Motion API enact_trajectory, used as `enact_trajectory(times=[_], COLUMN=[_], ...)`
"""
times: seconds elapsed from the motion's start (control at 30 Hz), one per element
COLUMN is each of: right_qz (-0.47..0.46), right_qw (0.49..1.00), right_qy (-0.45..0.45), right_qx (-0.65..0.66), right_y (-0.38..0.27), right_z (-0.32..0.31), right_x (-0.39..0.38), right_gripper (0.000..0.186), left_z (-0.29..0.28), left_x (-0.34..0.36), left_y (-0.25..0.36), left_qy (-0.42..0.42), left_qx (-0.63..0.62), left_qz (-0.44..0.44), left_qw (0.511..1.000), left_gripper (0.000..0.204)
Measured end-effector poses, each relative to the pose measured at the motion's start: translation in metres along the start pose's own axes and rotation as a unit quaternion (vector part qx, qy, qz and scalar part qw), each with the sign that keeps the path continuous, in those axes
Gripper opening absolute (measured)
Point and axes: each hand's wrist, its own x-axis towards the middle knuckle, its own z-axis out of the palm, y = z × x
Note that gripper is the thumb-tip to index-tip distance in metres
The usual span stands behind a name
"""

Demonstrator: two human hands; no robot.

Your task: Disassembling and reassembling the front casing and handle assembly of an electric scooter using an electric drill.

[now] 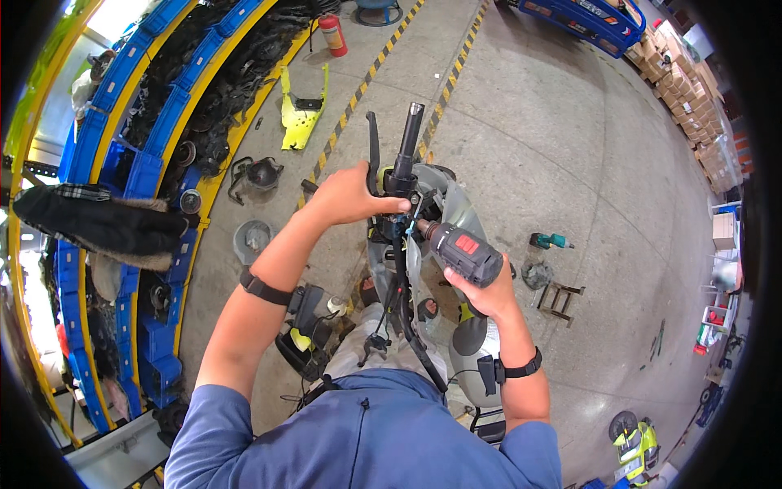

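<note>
My left hand [350,197] holds the handlebar [401,281] of a partly stripped scooter just below its black grip [411,130], the thumb lying across the clamp area. The brake lever [373,147] sticks up beside that hand. In my right hand [491,292] is a dark cordless impact wrench [466,253] with a red patch. Its nose points left at the middle of the handlebar; whether the tip touches a fastener is hidden. Grey body panels [460,204] and loose cables surround the steering column. A grey rounded part [474,359] sits under my right forearm.
Racks of blue bins [163,326] line the left. On the floor lie a yellow-green panel [301,114], a dark headlight-like part [261,174], a green power tool [551,241] and a small metal stand [560,301]. A red extinguisher [332,35] and stacked cartons [680,90] stand farther off.
</note>
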Motion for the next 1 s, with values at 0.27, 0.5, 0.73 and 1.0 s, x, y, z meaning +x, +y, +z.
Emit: enact_trajectory(times=[0.27, 0.5, 0.73, 1.0], right_qz=[0.012, 0.009, -0.018, -0.054], right_qw=[0.998, 0.998, 1.0, 0.998], right_qy=[0.016, 0.021, 0.025, 0.025], right_qx=[0.066, 0.064, 0.006, -0.019], right_y=[-0.026, -0.025, -0.031, -0.026], right_z=[0.007, 0.02, 0.018, 0.02], right_x=[-0.013, -0.008, -0.008, -0.01], right_gripper=[0.023, 0.021, 0.02, 0.024], left_z=[0.071, 0.066, 0.064, 0.069], left_x=[0.025, 0.019, 0.018, 0.013], left_y=[-0.06, -0.04, -0.036, -0.039], left_qy=[0.07, 0.125, 0.09, 0.132], left_qx=[-0.29, -0.232, -0.219, -0.241], left_qz=[0.081, 0.049, 0.009, 0.031], left_qw=[0.951, 0.964, 0.972, 0.961], left_gripper=[0.054, 0.063, 0.065, 0.066])
